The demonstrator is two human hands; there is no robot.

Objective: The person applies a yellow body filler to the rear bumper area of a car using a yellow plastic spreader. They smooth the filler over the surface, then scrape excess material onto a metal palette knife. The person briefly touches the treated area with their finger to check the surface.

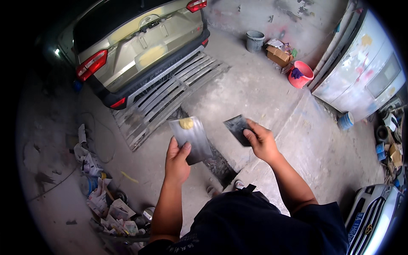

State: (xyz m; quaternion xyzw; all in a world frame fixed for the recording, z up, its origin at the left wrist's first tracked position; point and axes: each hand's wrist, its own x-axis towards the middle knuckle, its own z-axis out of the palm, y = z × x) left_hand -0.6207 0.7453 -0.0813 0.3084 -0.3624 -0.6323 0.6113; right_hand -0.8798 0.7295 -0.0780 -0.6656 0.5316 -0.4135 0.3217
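Observation:
My left hand (177, 163) is closed on a flat grey metal plate (193, 140), with the thumb over its near left edge. A dab of yellowish putty (186, 123) sits near the plate's far end. To the right, my right hand (262, 141) pinches a dark, thin, square-cornered spreader (238, 129) between thumb and fingers. The plate and the spreader are apart, both held above the floor. Beyond them stands a beige car (170, 36) with its rear toward me. Yellowish filler patches (152, 55) show on its tailgate.
Wooden slats (170, 95) lie on the floor behind the car, beside a dark floor trench (223, 170). A grey bucket (255, 41), cardboard box (279, 55) and pink bucket (301, 74) line the far wall. Clutter (114, 208) is heaped at left; a silver car front (374, 212) stands lower right.

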